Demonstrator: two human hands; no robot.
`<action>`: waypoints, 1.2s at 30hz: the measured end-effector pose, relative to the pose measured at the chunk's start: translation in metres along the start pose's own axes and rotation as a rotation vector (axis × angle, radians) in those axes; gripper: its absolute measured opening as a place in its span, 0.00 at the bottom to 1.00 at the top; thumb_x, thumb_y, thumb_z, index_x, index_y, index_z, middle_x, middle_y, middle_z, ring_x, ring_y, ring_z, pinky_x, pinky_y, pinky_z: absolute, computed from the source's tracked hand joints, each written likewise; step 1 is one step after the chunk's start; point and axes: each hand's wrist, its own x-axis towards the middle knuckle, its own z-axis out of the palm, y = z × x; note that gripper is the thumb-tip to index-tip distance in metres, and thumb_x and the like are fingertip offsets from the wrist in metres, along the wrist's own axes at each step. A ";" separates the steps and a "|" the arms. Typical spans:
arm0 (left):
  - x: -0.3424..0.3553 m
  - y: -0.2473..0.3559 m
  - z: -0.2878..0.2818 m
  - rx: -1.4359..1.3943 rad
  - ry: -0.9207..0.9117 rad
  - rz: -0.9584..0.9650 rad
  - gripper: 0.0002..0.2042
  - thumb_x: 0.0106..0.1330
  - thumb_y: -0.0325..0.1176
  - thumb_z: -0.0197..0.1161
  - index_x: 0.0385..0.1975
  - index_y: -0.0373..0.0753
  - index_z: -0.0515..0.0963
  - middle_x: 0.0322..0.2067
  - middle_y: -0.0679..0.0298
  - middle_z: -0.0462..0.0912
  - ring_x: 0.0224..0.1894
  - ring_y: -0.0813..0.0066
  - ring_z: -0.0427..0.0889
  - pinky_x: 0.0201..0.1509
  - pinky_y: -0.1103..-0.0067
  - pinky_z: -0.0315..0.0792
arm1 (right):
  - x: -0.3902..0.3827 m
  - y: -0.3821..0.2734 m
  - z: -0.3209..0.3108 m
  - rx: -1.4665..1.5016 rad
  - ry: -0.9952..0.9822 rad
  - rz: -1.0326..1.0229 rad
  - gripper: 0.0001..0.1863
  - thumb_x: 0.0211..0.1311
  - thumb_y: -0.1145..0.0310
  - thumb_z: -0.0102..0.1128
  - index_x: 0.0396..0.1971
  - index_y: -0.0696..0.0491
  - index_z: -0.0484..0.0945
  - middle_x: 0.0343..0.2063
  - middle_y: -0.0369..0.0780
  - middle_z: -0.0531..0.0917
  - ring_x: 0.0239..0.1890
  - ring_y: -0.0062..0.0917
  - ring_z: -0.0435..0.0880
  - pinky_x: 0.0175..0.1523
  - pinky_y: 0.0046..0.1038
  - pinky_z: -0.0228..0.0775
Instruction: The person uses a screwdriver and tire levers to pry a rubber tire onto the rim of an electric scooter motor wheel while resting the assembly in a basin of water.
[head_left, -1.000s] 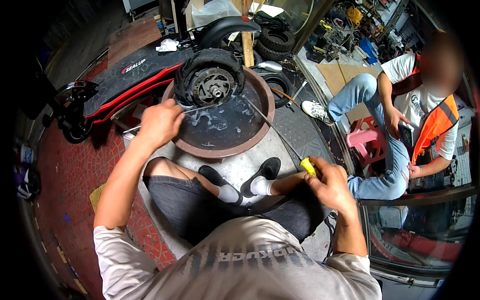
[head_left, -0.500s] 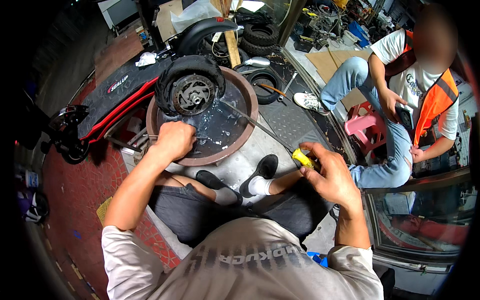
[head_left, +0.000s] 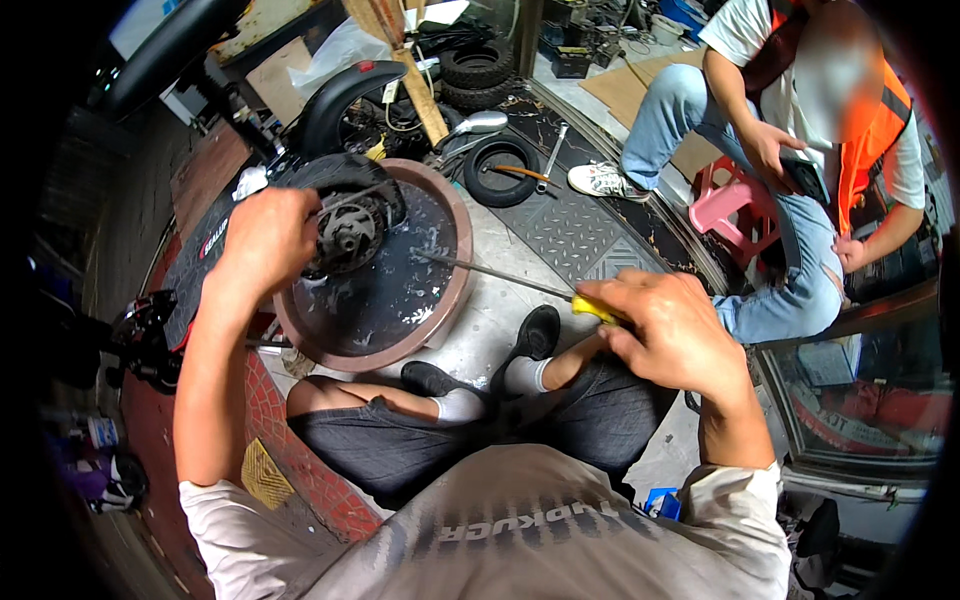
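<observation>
Left hand (head_left: pixel 262 238) fingers gripping rubber wheel (head_left: pixel 345 215), right hand (head_left: pixel 672 335) fingers clasping yellow-handled screwdriver (head_left: pixel 520 285)

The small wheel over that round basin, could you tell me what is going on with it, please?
A seated person grips the small tyred wheel with the left hand, holding it at the rim of a round brown basin of water. The right hand holds a yellow-handled screwdriver, its long shaft pointing toward the wheel, the tip over the basin. An electric scooter lies behind the basin. Another person sits on a pink stool nearby, looking at a phone.
</observation>
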 end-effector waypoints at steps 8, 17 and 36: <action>0.175 0.059 0.050 -0.274 -0.253 -0.025 0.13 0.63 0.26 0.61 0.44 0.30 0.87 0.40 0.42 0.90 0.43 0.48 0.92 0.48 0.60 0.85 | 0.052 -0.001 -0.008 0.006 -0.043 -0.343 0.10 0.48 0.75 0.67 0.33 0.56 0.83 0.29 0.46 0.83 0.34 0.46 0.87 0.38 0.43 0.80; 0.279 0.129 0.169 -0.835 -0.390 -0.597 0.12 0.71 0.30 0.56 0.39 0.29 0.84 0.35 0.45 0.87 0.32 0.48 0.90 0.31 0.57 0.85 | 0.077 0.030 0.001 0.179 -0.012 -0.314 0.12 0.52 0.73 0.71 0.39 0.53 0.85 0.29 0.42 0.82 0.34 0.41 0.87 0.40 0.42 0.80; -0.011 -0.100 0.160 -0.925 0.490 -0.570 0.27 0.68 0.41 0.73 0.63 0.33 0.79 0.57 0.47 0.85 0.61 0.54 0.84 0.68 0.68 0.73 | 0.183 -0.013 0.023 1.075 0.673 -0.248 0.12 0.67 0.66 0.71 0.31 0.58 0.79 0.34 0.41 0.85 0.37 0.21 0.80 0.46 0.26 0.72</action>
